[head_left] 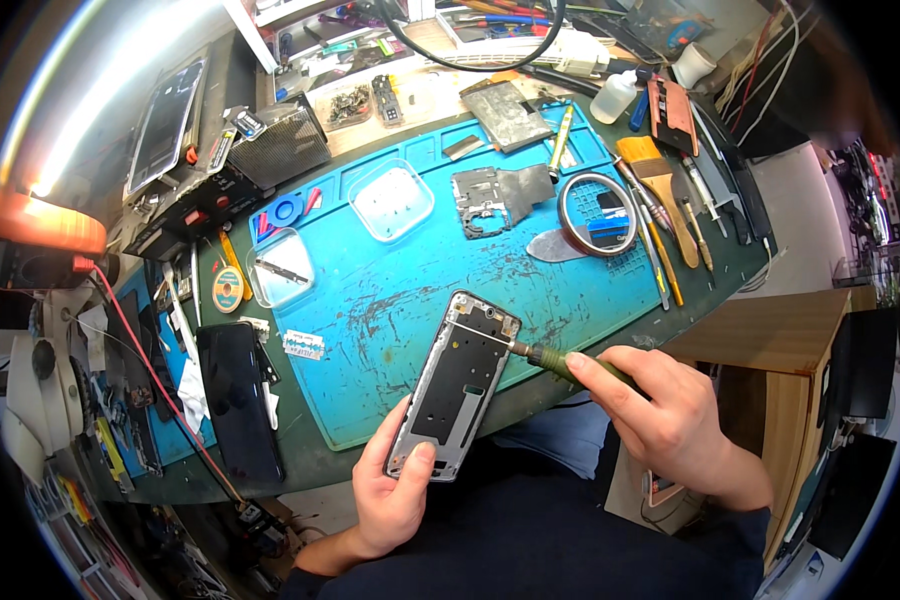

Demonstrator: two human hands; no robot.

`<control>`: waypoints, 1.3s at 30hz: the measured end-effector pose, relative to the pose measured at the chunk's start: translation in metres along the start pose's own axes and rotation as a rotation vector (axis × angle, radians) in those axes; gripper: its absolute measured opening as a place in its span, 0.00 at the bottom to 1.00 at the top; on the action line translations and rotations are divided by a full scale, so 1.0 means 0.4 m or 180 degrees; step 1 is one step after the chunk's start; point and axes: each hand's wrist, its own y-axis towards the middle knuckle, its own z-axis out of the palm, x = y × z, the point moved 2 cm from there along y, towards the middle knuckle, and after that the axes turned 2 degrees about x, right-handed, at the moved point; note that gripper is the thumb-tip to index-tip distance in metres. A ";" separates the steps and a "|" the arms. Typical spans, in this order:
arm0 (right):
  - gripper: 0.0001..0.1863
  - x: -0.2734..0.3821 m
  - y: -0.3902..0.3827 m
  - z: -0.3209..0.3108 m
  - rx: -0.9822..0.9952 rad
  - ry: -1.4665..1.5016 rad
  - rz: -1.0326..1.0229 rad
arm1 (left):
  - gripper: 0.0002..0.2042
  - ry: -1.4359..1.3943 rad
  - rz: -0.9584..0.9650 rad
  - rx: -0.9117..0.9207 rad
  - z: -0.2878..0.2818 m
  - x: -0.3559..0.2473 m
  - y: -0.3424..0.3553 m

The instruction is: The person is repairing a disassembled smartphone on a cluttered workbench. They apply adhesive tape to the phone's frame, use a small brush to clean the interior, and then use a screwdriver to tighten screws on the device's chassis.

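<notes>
My left hand (393,495) is closed around the lower end of a bare phone frame (448,395), its thumb pressed on the dark inner face. The frame is tilted, its top end leaning right over the front edge of the blue mat (370,320). In my right hand (667,410) is a green-handled screwdriver (550,360), gripped between thumb and fingers. The screwdriver's tip reaches the upper right side of the frame; whether it touches a screw is too small to tell. Beyond the frame, a phone's internal metal plate (485,207) lies on the mat.
A clear tub (391,200) with small screws and another tub (282,268) stand on the mat. A razor blade (304,345) and a dark phone (238,400) lie left. A tape roll (568,215), brush (670,190) and tweezers sit right. A wooden cabinet (760,330) borders the bench.
</notes>
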 end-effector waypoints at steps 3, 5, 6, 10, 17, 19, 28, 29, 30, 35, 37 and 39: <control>0.31 0.002 -0.002 0.000 0.0005 -0.0010 -0.0026 | 0.28 0.0049 0.0013 0.0028 0.000 -0.002 0.002; 0.31 0.003 -0.007 0.003 0.0021 -0.0008 -0.0028 | 0.28 0.0030 0.0008 0.0047 0.001 -0.003 0.003; 0.31 0.003 -0.007 0.003 0.0015 -0.0002 -0.0031 | 0.28 0.0037 0.0014 0.0049 0.001 -0.003 0.003; 0.32 0.004 -0.009 0.009 0.0002 0.0015 -0.0045 | 0.28 0.0007 0.0028 0.0044 -0.001 -0.001 0.002; 0.31 0.006 -0.013 0.015 0.0010 0.0036 -0.0014 | 0.28 0.0035 0.0033 0.0067 -0.002 0.000 0.002; 0.31 0.005 -0.013 0.018 0.0000 0.0064 -0.0019 | 0.28 -0.0009 0.0046 0.0074 0.000 -0.001 0.002; 0.30 0.007 -0.020 0.030 -0.0036 0.0135 0.0002 | 0.28 0.0042 0.0066 0.0120 0.002 -0.007 0.006; 0.30 0.007 -0.020 0.031 -0.0032 0.0143 0.0001 | 0.28 0.0045 0.0071 0.0119 0.001 -0.006 0.006; 0.30 0.008 -0.020 0.031 -0.0036 0.0148 -0.0002 | 0.28 0.0047 0.0074 0.0118 0.001 -0.006 0.006; 0.30 0.011 -0.022 0.033 -0.0026 0.0199 0.0025 | 0.28 0.0014 0.0049 0.0079 0.003 -0.005 0.008; 0.31 0.004 -0.021 0.029 0.0003 0.0290 0.0053 | 0.28 0.0021 0.0007 0.0046 0.002 -0.002 0.007; 0.33 -0.003 -0.023 0.033 -0.0069 0.0795 0.0146 | 0.29 -0.0082 -0.0037 0.0022 0.005 -0.002 0.008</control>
